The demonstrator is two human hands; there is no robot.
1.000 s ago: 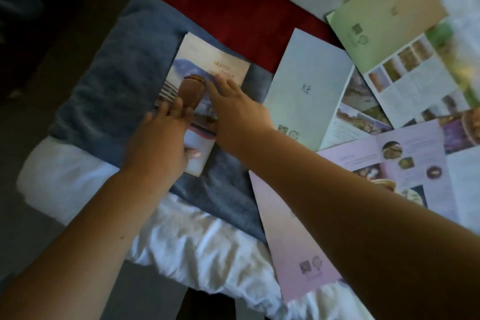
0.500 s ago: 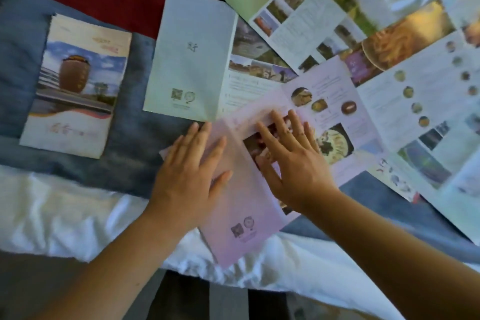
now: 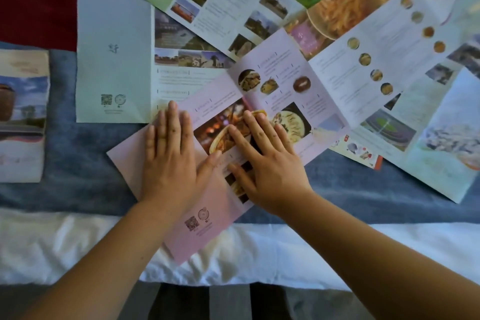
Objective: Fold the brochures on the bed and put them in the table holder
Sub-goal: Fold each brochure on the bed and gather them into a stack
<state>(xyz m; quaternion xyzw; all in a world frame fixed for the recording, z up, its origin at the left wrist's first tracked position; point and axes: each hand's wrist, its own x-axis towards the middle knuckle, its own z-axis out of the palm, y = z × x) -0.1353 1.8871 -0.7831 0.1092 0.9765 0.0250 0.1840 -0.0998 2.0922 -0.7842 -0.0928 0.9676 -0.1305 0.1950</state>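
Pink brochure (image 3: pixel 205 228) lies open at the centre of the frame, partly on the blue blanket (image 3: pixel 78 158), with its lower corner over the white sheet (image 3: pixel 65 247). Your left hand (image 3: pixel 168 163) lies flat on its plain panel, fingers straight and close together with the thumb spread. Your right hand (image 3: pixel 270 163) lies flat on the food-photo panel just beside it, fingers straight and slightly fanned, so neither hand grips anything. A grey-green brochure (image 3: pixel 114 54) lies open at upper left, touching the pink one. More open brochures (image 3: pixel 389 41) overlap across the upper right, and a folded brochure (image 3: pixel 22 117) sits well apart at the left edge
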